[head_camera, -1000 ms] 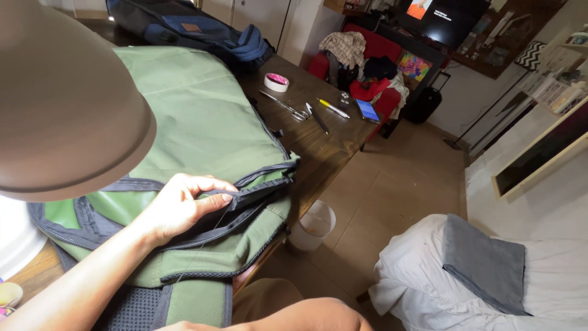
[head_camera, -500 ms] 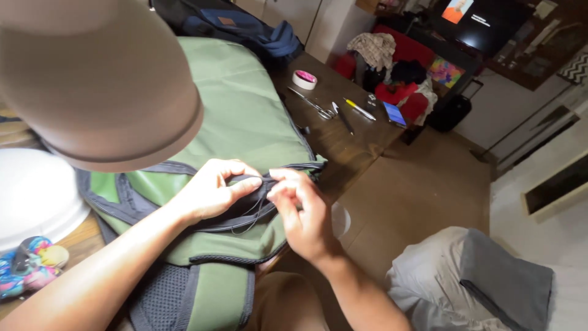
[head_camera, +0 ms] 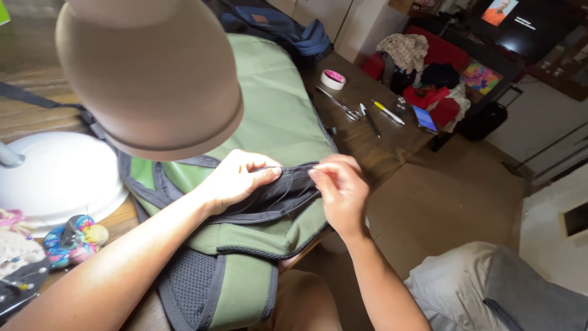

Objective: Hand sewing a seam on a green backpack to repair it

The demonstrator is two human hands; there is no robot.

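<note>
A green backpack (head_camera: 269, 104) with dark grey trim lies flat on the wooden table (head_camera: 392, 147). My left hand (head_camera: 236, 178) presses and pinches the dark zipper edge (head_camera: 282, 190) of the backpack near its lower part. My right hand (head_camera: 340, 190) pinches the same dark edge just to the right, fingertips closed on something very thin; I cannot make out what it is. The two hands are a few centimetres apart.
A brown lamp shade (head_camera: 147, 73) hangs close in front, above a white lamp base (head_camera: 55, 178). Scissors (head_camera: 340, 105), pens (head_camera: 386, 111), a roll of tape (head_camera: 332, 78) and a phone (head_camera: 424, 117) lie on the table's far side. A blue bag (head_camera: 275, 24) sits behind.
My right hand has come in from below and joined the left at the backpack's dark edge. The view has shifted left, so the lamp takes up more of it.
</note>
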